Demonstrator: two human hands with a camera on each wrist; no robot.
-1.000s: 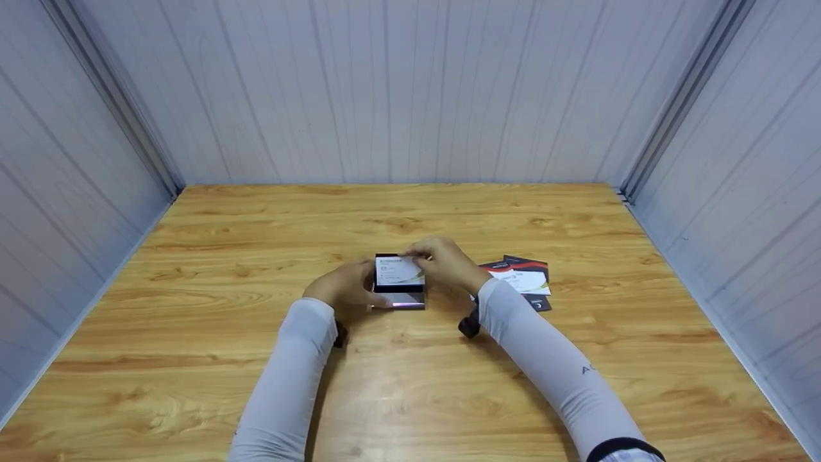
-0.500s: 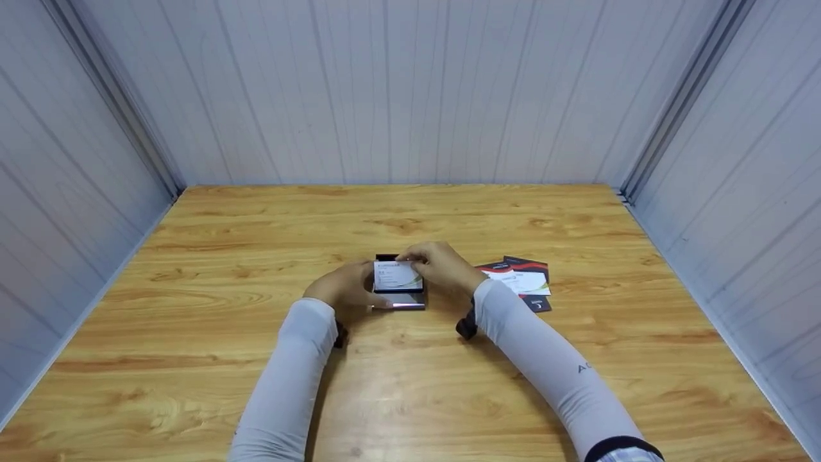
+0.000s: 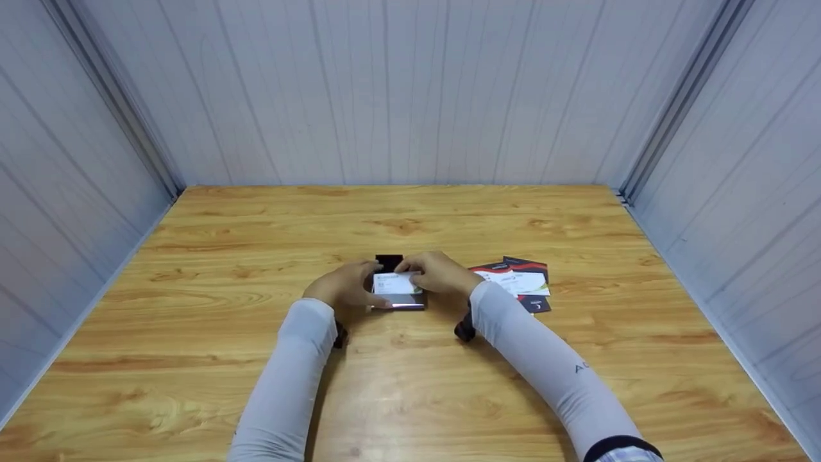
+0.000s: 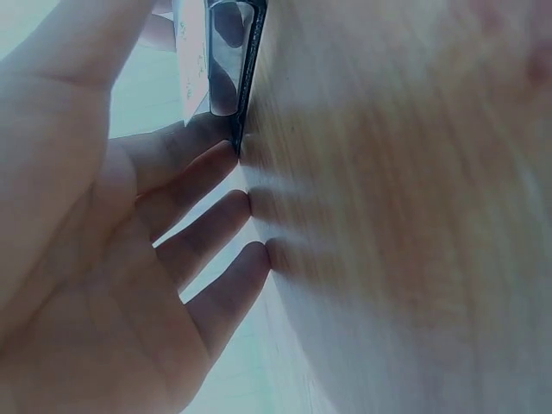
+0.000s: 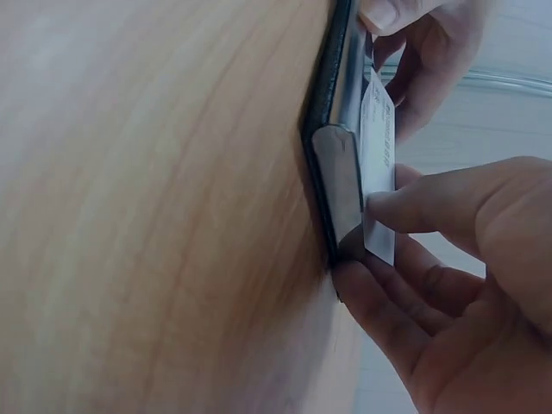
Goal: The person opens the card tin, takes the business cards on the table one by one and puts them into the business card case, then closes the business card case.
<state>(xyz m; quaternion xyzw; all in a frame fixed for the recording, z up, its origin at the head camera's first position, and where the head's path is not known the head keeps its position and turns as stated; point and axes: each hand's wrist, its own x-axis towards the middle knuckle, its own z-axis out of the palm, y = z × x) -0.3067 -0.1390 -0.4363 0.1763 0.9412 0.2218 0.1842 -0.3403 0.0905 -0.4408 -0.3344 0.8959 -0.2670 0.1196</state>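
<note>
A business card holder [image 3: 405, 301], black with a silver front, lies on the table between both hands, its black flap toward the back. My left hand [image 3: 346, 283] holds it by the left side, thumb on the silver near part; in the left wrist view the other fingertips rest on the tabletop. With thumb and fingers my right hand [image 3: 441, 272] pinches a white business card [image 3: 390, 283] at its right end. From the right wrist, that card stands slightly tilted against the holder's silver body [image 5: 338, 168], its lower part hidden inside or behind it.
To the right, several business cards [image 3: 532, 283] in white, black and red lie fanned over one another, partly behind the right forearm. White panel walls [image 3: 410, 90] enclose the wooden table [image 3: 397, 385] at the back and both sides.
My right hand has drawn the white card toward me, down over the holder's silver part, baring more of the black flap behind. The left hand stays in place.
</note>
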